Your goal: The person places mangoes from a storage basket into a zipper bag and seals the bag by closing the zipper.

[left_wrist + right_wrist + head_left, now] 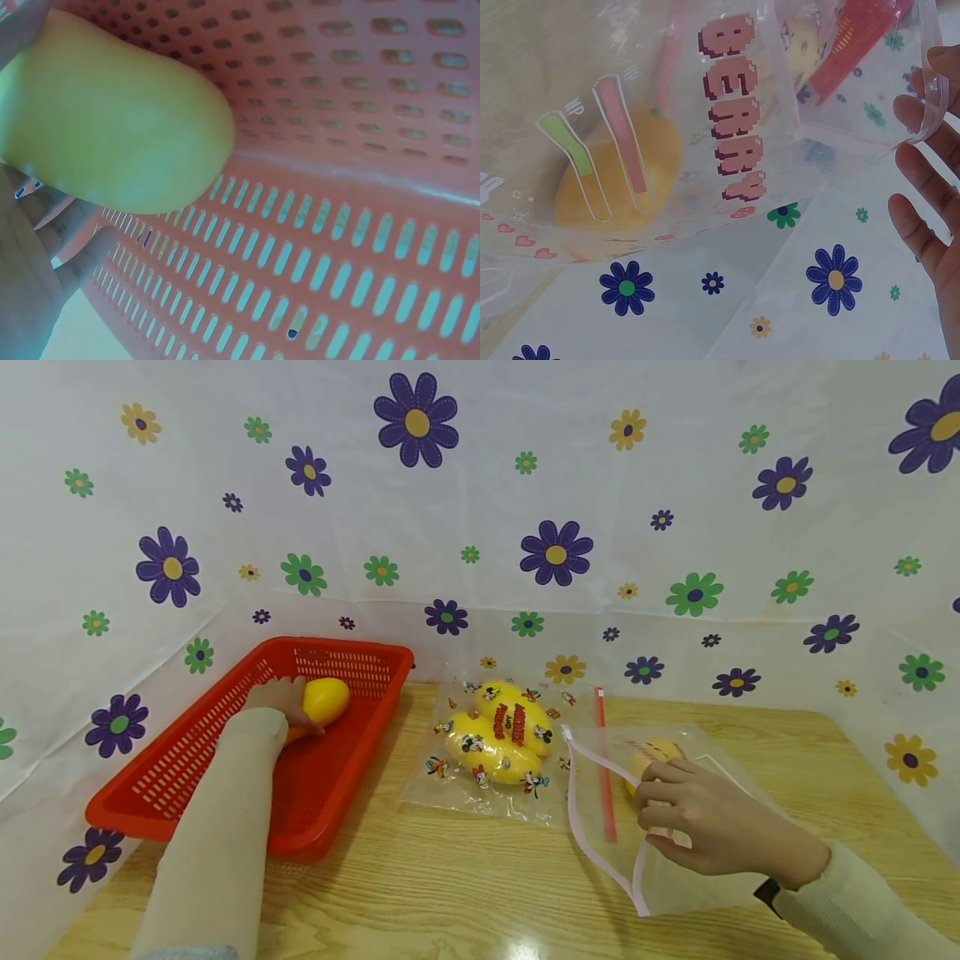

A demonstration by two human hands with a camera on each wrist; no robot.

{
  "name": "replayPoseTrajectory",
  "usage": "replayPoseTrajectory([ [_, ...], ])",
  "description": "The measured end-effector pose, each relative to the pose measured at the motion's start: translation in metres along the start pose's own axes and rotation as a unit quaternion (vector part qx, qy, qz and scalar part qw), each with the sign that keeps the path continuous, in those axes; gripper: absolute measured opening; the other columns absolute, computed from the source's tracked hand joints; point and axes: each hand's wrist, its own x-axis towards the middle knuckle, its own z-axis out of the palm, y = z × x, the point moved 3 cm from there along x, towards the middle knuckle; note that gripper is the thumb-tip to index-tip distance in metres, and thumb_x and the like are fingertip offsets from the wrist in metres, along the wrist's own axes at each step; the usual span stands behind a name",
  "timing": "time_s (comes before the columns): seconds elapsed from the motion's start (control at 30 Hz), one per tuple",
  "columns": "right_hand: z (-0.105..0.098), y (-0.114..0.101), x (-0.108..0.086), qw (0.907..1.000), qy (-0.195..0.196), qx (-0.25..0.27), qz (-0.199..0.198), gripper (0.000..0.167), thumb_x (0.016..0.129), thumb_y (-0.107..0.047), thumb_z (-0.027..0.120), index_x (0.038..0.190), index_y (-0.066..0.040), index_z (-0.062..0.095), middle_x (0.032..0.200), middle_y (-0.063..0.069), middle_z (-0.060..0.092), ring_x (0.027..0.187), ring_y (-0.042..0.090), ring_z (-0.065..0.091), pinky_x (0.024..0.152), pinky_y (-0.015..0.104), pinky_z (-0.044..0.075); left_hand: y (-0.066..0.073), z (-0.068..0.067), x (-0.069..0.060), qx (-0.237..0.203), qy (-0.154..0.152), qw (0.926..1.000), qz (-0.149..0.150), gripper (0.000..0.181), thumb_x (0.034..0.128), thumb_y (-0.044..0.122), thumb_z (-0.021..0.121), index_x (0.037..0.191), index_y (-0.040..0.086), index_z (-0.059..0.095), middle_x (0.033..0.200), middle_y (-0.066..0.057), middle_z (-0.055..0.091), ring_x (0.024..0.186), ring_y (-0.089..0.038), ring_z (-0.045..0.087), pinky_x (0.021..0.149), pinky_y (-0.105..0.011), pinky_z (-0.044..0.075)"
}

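In the head view my left hand (281, 700) reaches into the red basket (307, 843) and grips a smooth yellow mango (327, 700). The left wrist view shows this mango (127, 120) between thumb and fingers, near the slotted basket wall. Something orange, mostly hidden, lies under that hand. On the right, my right hand (701, 818) holds the edge of a clear zip bag (600, 852) whose pink-rimmed mouth gapes. An orange-yellow fruit with a green stem spot (619, 180) is inside this bag, behind the printed letters.
A sealed clear zip bag with cartoon prints (427, 785) holds yellow fruits (498, 735) in the middle of the wooden table (450, 893). Its red zip strip lies beneath the gaping bag. A flowered white cloth (480, 502) hangs behind and at both sides.
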Motion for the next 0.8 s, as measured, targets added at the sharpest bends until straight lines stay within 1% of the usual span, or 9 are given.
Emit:
replayPoseTrajectory([
  [0.1,0.0001,0.0,-0.0001,1.0,-0.001,0.001,0.001,0.037,0.097,-0.034,0.031,0.076,-0.021,0.059,0.084,-0.009,0.059,0.083,0.011,0.048,0.075,0.027,0.042,0.0006,0.0001,0.0,-0.003,-0.002,1.0,0.0,0.109,0.0564,0.064,0.076,0.134,-0.002,0.037,0.121,-0.026,0.054,0.1,-0.041,0.052,0.094,-0.062,0.041],
  [0.2,-0.0004,-0.0001,0.0001,1.0,-0.001,0.004,0.002,0.037,0.097,-0.034,0.031,0.076,-0.021,0.059,0.084,-0.009,0.059,0.082,0.011,0.048,0.074,0.027,0.042,0.0013,-0.0003,-0.0013,-0.016,-0.01,0.9998,-0.004,0.111,0.0569,0.063,0.076,0.137,-0.002,0.034,0.124,-0.026,0.052,0.102,-0.042,0.051,0.095,-0.062,0.04],
  [0.33,-0.0007,-0.0005,0.0007,1.0,0.004,0.003,0.0,0.037,0.097,-0.034,0.031,0.076,-0.021,0.059,0.084,-0.009,0.059,0.082,0.01,0.048,0.073,0.027,0.043,0.0023,-0.0018,-0.005,-0.031,-0.016,0.9994,-0.01,0.113,0.055,0.06,0.079,0.137,-0.001,0.033,0.124,-0.026,0.051,0.102,-0.041,0.05,0.095,-0.063,0.039],
  [0.47,-0.0011,-0.0011,0.0016,0.9999,0.009,0.001,-0.004,0.037,0.097,-0.034,0.032,0.076,-0.021,0.059,0.084,-0.009,0.06,0.082,0.01,0.049,0.073,0.027,0.043,0.0017,-0.002,-0.0075,-0.03,-0.011,0.9994,-0.009,0.106,0.0507,0.054,0.084,0.13,0.0,0.039,0.117,-0.023,0.054,0.097,-0.039,0.051,0.092,-0.063,0.041],
  [0.57,-0.0016,-0.0013,0.0021,0.9999,0.012,-0.001,-0.006,0.037,0.097,-0.034,0.032,0.076,-0.022,0.06,0.084,-0.009,0.06,0.082,0.01,0.049,0.074,0.027,0.043,-0.0011,-0.0001,-0.0071,-0.023,-0.006,0.9997,-0.005,0.101,0.05,0.051,0.085,0.126,0.001,0.042,0.114,-0.021,0.056,0.094,-0.037,0.052,0.091,-0.062,0.042],
  [0.67,-0.0018,-0.0014,0.0025,0.9999,0.013,-0.002,-0.007,0.037,0.097,-0.034,0.032,0.076,-0.022,0.059,0.084,-0.009,0.06,0.082,0.01,0.049,0.074,0.027,0.043,-0.0032,0.0015,-0.0064,-0.016,0.0,0.9999,0.001,0.099,0.0507,0.05,0.086,0.125,0.001,0.042,0.113,-0.021,0.056,0.093,-0.037,0.053,0.091,-0.062,0.042],
  [0.8,-0.0018,-0.0009,0.0024,0.9999,0.013,-0.001,-0.007,0.037,0.097,-0.033,0.032,0.076,-0.022,0.059,0.084,-0.009,0.06,0.082,0.01,0.049,0.073,0.028,0.043,-0.0035,0.0009,-0.0062,-0.025,0.0,0.9997,-0.004,0.1,0.0499,0.051,0.085,0.126,0.003,0.042,0.111,-0.02,0.057,0.09,-0.036,0.054,0.089,-0.061,0.044],
])
